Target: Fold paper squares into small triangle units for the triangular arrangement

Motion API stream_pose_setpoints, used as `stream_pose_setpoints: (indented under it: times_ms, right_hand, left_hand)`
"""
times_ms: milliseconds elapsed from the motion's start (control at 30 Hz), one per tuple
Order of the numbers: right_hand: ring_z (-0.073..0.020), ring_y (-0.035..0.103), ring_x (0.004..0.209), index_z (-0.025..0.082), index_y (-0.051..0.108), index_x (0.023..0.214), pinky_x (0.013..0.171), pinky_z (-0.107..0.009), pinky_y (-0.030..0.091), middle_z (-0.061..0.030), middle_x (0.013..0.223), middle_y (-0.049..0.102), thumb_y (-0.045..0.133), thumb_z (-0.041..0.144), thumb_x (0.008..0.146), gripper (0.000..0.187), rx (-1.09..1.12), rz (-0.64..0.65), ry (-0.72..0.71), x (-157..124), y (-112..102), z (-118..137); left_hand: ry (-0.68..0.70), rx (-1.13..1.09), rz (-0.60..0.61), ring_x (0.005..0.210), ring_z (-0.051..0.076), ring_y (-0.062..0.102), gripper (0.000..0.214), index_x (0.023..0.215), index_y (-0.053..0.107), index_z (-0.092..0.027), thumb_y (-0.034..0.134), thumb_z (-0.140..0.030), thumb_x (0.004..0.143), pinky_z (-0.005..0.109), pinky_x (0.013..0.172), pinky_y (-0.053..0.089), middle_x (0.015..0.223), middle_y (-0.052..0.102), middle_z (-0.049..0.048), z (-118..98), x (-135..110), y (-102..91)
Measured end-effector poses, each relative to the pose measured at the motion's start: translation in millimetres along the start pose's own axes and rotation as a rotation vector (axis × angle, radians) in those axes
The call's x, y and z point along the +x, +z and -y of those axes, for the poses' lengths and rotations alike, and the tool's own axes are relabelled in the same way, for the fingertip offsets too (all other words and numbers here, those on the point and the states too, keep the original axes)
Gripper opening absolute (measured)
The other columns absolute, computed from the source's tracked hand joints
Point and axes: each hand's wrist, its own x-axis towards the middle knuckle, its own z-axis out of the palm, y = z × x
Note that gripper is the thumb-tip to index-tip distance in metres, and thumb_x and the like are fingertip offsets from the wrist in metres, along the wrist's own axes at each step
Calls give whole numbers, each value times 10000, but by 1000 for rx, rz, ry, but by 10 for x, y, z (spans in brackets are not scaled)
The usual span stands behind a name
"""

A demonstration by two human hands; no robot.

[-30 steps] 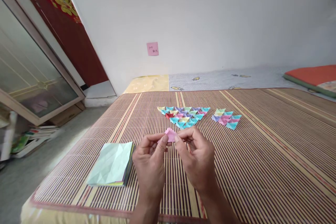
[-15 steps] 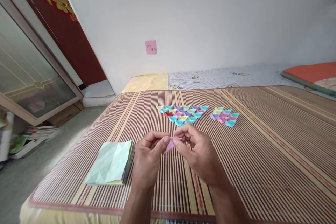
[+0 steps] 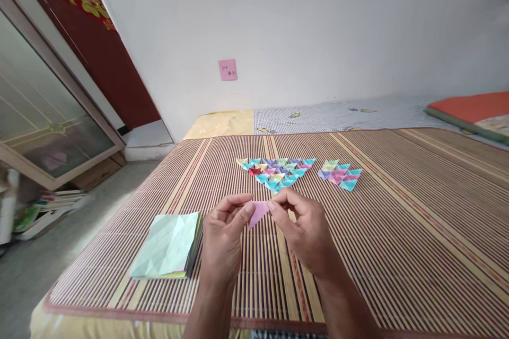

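Between my two hands is a small pink folded paper triangle [image 3: 258, 213], one point facing down. My left hand [image 3: 226, 233] pinches its left corner between thumb and fingers. At the opposite upper corner, the thumb and fingertips of my right hand [image 3: 304, 228] are closed on the paper. Just beyond my hands, a group of folded paper pieces [image 3: 274, 170] in several colours lies in rows on the mat. Right of it is a smaller group of folded pieces [image 3: 340, 175]. A stack of paper squares [image 3: 165, 246], pale green on top and creased, lies left of my left hand.
The striped bamboo mat [image 3: 397, 222] covers the bed. A pink note [image 3: 228, 70] is stuck on the white wall behind. Folded orange bedding [image 3: 473, 106] lies at the far right. On the floor at left are books [image 3: 51, 212] by a glass-panelled door [image 3: 51, 100].
My right fingers have shifted slightly to the right along the pink paper, and more of its flat triangular face now shows. The other pieces stay where they were.
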Motion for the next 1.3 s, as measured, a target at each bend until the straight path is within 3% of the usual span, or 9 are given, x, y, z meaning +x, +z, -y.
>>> stream_pose_setpoints:
  times_ms: [133,333,433,567,767,933,1167,1300]
  right_hand:
    - [-141,578,677,201,695,825,631,-275,450,19,732,628,662,297,964,173,78,97,42,9,16,-5]
    - [-139,532,629,200,653,742,596,-281,421,26,670,583,644,298,967,245,70,75,28,-3,0,-10]
    - [-139,523,622,201,638,724,592,-285,416,25,663,580,641,285,961,251,59,65,38,-8,1,-8]
    - [-127,501,614,197,626,748,572,-272,399,27,678,564,629,319,976,259,86,75,96,-1,31,-28]
    - [-122,465,633,180,664,816,572,-263,388,28,703,528,662,351,962,225,222,272,195,-3,54,-87]
    - [-120,461,627,179,645,764,565,-260,392,27,684,524,663,319,946,230,232,246,178,-6,70,-62]
    - [-123,479,602,188,619,729,526,-248,391,22,661,544,621,269,916,204,112,198,125,-2,76,-13]
    - [-123,456,616,196,606,758,552,-263,373,30,683,498,586,362,999,293,107,223,120,-5,16,-38]
  left_hand:
    - [41,74,12,774,136,694,213,907,805,-186,903,-306,760,229,743,548,822,778,22,34,-20,-4]
    - [-15,163,154,769,147,645,219,956,792,-177,794,-380,875,262,752,514,830,735,32,-4,0,-22]
    - [9,238,229,718,145,606,222,851,781,-165,773,-384,886,267,725,501,750,692,20,-43,-1,-17]
    - [64,257,138,691,141,598,230,755,748,-167,803,-369,852,249,678,489,698,676,5,-37,-15,-1]
    - [-8,38,40,600,87,513,292,667,725,-150,885,-382,744,194,602,439,616,622,-24,-9,28,10]
    - [-61,-32,45,578,87,508,335,647,716,-141,932,-397,660,200,586,440,592,605,-27,-51,23,68]
    - [17,76,103,665,116,576,220,778,745,-162,821,-359,841,224,675,485,689,660,-12,28,-17,8]
    - [64,146,133,702,124,607,178,838,745,-177,773,-342,899,233,706,502,740,688,-9,53,-28,-13]
